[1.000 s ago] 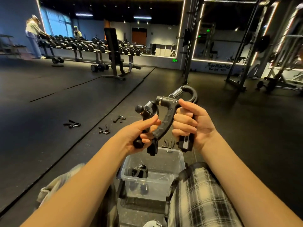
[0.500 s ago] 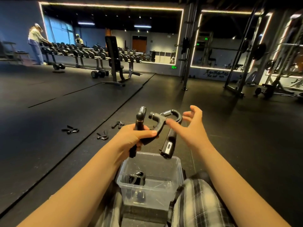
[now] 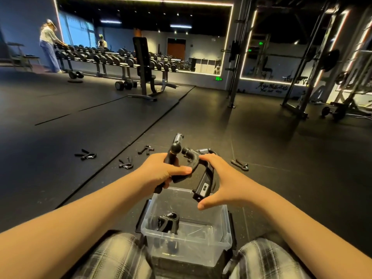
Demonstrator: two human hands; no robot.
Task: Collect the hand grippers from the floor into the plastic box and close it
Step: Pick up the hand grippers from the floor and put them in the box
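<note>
While both grips hang over it, the clear plastic box (image 3: 225, 226) sits directly below them, between knees in plaid trousers (image 3: 112, 256). It is open-topped, with thin glossy walls and rounded corners. Boxed hand gripper (image 3: 168, 221) lies on the bottom, below the left grip; black, curved.

Left grip (image 3: 159, 172) is clamped round one handle of the upright hand gripper (image 3: 173, 154): matte black, ball knob, steel coil spring sticking up. The thumb also presses on the second hand gripper (image 3: 203, 184), a black looped frame with a spring at the top and a small pale window on the handle that hangs over the box mouth. Right grip (image 3: 225, 182) has its fingers hooked over that frame's top bend. Its thumb is splayed below the handle end; can't tell if it touches.

On the dark rubber floor (image 3: 261, 150), a loose hand gripper (image 3: 239, 164) lies just right of the right grip. Three other floor grippers (image 3: 125, 164) are scattered ahead-left of the left grip.

Far ahead: padded bench (image 3: 144, 65), dumbbell rack (image 3: 104, 58) with round-headed weights, person (image 3: 48, 45) standing at it, light-edged mirror (image 3: 201, 27).
</note>
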